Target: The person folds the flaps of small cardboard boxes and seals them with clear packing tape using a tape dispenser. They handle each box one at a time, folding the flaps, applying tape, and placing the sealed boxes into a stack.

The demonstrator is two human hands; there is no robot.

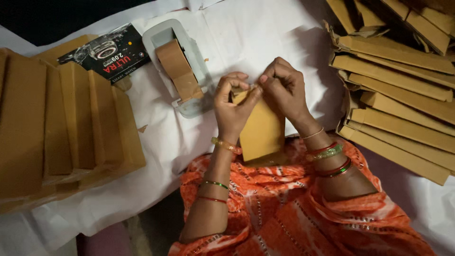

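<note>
While both hands pinch it — left hand [231,108], right hand [284,90] — small brown box [262,132] beside black carton [111,51].

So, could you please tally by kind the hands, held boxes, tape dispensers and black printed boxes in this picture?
Hands: 2, the left hand and right hand
Brown box held in both hands: 1
Tape dispenser: 1
Black printed box: 1
Total: 5
The brown stacks at either side overlap too much to count.

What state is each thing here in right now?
small brown box: upright, top flap being closed by both hands
left hand: gripping box top
right hand: pinching the flap
tape dispenser: loaded with brown tape
flat cartons: unfolded, piled
closed boxes: stacked
</note>
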